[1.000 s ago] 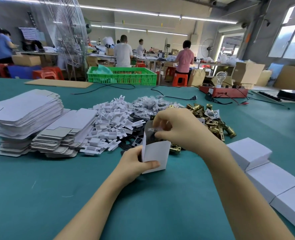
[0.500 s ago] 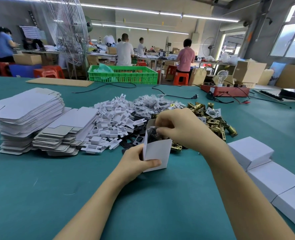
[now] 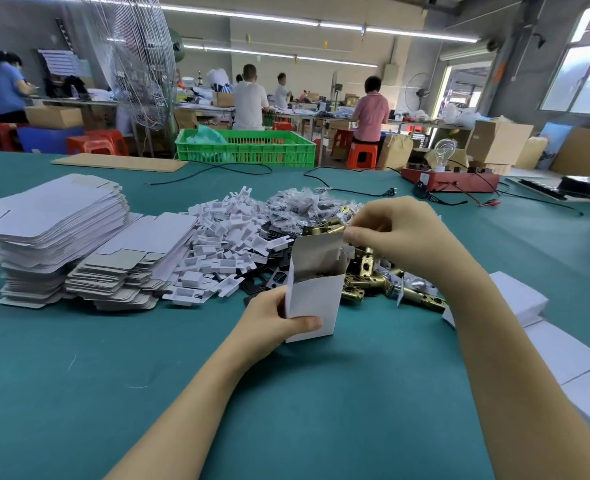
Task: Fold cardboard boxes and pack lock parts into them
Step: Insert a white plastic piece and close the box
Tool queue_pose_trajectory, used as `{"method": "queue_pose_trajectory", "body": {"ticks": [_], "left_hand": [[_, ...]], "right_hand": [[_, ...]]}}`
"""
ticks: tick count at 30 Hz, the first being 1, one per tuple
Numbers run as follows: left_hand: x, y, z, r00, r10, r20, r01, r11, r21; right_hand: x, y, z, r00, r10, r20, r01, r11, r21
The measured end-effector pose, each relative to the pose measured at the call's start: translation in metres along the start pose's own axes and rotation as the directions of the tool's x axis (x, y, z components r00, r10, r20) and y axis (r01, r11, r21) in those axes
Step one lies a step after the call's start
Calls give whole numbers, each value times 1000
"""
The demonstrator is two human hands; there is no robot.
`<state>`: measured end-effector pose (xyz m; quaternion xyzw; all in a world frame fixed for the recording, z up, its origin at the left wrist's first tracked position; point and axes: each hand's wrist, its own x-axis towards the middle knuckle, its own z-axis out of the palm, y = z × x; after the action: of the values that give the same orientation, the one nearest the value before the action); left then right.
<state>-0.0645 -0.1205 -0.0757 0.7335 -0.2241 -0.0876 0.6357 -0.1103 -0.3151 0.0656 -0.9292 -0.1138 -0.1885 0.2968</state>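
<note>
Left hand [image 3: 272,322] grips the white box [image 3: 316,296] low on its front, thumb across the panel, holding it upright on the teal desk [image 3: 79,375] with its top open. Something brassy glints inside; what exactly, I can't tell. Right hand [image 3: 399,237] sits at one o'clock from the box, fingers pinching the raised lid flap [image 3: 321,245]. Brass lock parts [image 3: 366,282] are heaped just behind the box at one o'clock. White plastic pieces [image 3: 224,247] are piled at eleven o'clock, and two stacks of flat box blanks [image 3: 54,220] stand at ten. Three closed white boxes [image 3: 563,351] line up at four o'clock. Far across, a green crate [image 3: 248,148] holds a green bag. Four workers stand at benches beyond.
</note>
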Motion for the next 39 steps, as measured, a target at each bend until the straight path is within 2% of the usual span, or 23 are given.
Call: {"method": "queue_pose_trajectory", "body": {"ticks": [3, 5, 8, 10, 14, 17, 21, 29, 39], "left_hand": [[-1, 2, -1, 1000, -8, -28, 4, 993, -118], [-1, 3, -2, 999, -13, -35, 6, 982, -188], [-2, 4, 0, 1000, 4, 0, -4, 991, -131], [-2, 6, 1, 999, 17, 28, -15, 998, -65], [-3, 5, 4, 999, 34, 42, -33, 999, -8], [-4, 4, 8, 999, 38, -37, -37, 999, 24], [-7, 5, 10, 975, 141, -169, -145, 989, -12], [-12, 9, 26, 931, 338, -141, -315, 935, 160], [-10, 9, 21, 915, 340, -218, -291, 929, 228]], "right_hand": [[-3, 12, 7, 993, 107, -54, -95, 978, 188], [-8, 18, 22, 990, 142, 18, -142, 962, 234], [-25, 29, 53, 974, 173, 147, -212, 928, 307], [-39, 39, 72, 972, 150, 183, -219, 866, 450], [-52, 52, 91, 990, 106, 93, -141, 794, 592], [-51, 54, 97, 990, 140, -5, -108, 788, 607], [-52, 61, 95, 979, 179, -93, -95, 816, 571], [-57, 68, 99, 972, 200, -123, -98, 821, 562], [-59, 63, 114, 967, 163, -195, -48, 871, 489]]}}
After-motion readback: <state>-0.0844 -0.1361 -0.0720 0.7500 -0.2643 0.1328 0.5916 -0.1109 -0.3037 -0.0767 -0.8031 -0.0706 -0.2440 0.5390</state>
